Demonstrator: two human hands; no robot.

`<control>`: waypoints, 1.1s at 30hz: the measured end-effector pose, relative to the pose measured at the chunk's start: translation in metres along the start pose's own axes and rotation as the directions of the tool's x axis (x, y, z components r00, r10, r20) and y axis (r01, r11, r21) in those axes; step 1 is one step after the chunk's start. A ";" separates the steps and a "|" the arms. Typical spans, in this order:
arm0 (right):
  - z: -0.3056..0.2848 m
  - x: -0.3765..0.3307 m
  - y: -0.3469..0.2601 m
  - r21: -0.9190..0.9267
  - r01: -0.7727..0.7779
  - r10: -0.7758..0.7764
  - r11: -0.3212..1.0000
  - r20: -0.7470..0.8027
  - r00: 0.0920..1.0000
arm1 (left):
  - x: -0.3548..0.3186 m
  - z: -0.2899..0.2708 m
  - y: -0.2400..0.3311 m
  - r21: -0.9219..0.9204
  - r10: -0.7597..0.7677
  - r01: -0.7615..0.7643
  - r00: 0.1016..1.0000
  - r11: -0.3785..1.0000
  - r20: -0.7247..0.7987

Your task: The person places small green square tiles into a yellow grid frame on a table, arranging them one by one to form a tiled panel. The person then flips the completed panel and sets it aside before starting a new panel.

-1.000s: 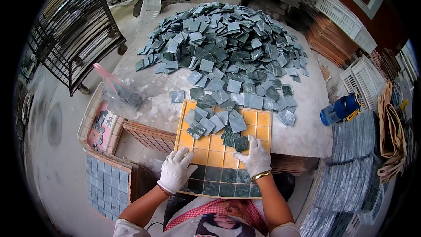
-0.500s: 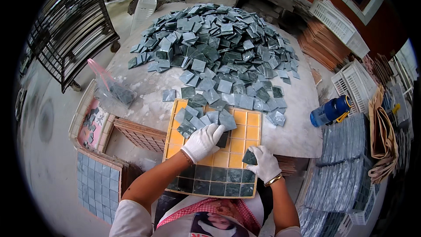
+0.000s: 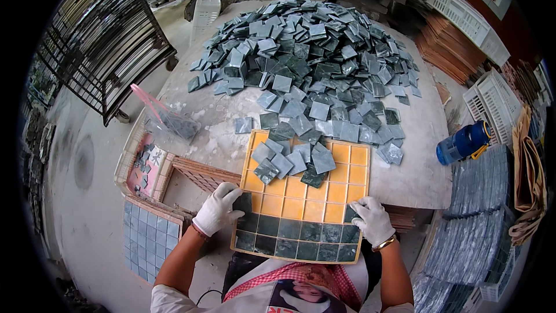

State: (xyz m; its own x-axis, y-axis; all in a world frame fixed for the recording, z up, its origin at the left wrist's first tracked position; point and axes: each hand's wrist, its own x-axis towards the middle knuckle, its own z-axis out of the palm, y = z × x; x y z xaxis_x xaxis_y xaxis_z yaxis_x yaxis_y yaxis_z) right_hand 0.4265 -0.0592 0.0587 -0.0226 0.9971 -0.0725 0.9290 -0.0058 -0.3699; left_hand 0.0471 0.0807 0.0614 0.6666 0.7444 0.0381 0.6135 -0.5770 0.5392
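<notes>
At the table's near edge your two gloved hands work on the yellow grid tray (image 3: 301, 197), which lies flat before you and partly over the edge. Your left hand (image 3: 217, 208) rests on the tray's left rim, its fingers curled down onto a dark tile (image 3: 243, 203) that sits in a cell of the third row from the bottom. Your right hand (image 3: 372, 220) lies at the tray's right side, fingers bent over another dark tile (image 3: 351, 214) in the same row; whether either hand pinches its tile or only presses it, you cannot tell. Two bottom rows are filled with dark tiles. Loose tiles (image 3: 292, 159) lie on the tray's far half, spilling from the big pile (image 3: 313, 52) on the table (image 3: 417, 174). Right of the table lies a blue bottle (image 3: 463, 142).
</notes>
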 end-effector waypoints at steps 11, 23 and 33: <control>0.006 0.021 -0.068 -0.029 0.132 -0.133 0.991 -0.036 0.991 | 0.009 0.014 -0.018 -0.110 0.152 -0.148 0.988 0.983 0.029; 0.065 -0.012 -0.138 -0.008 0.517 -0.507 0.856 0.188 0.842 | -0.038 0.052 0.034 0.151 -0.031 0.065 0.976 0.986 -0.217; 0.042 0.019 -0.108 0.071 0.270 -0.261 0.960 -0.111 0.959 | -0.017 0.061 0.024 0.218 -0.029 0.070 0.982 0.973 -0.188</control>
State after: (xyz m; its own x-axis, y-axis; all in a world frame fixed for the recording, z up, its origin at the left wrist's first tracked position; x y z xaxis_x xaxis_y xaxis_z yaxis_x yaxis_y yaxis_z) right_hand 0.3105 -0.0431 0.0584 -0.2236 0.9660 0.1297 0.8600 0.2582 -0.4401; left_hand 0.0764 0.0332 0.0223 0.5573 0.8106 0.1802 0.7361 -0.5827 0.3445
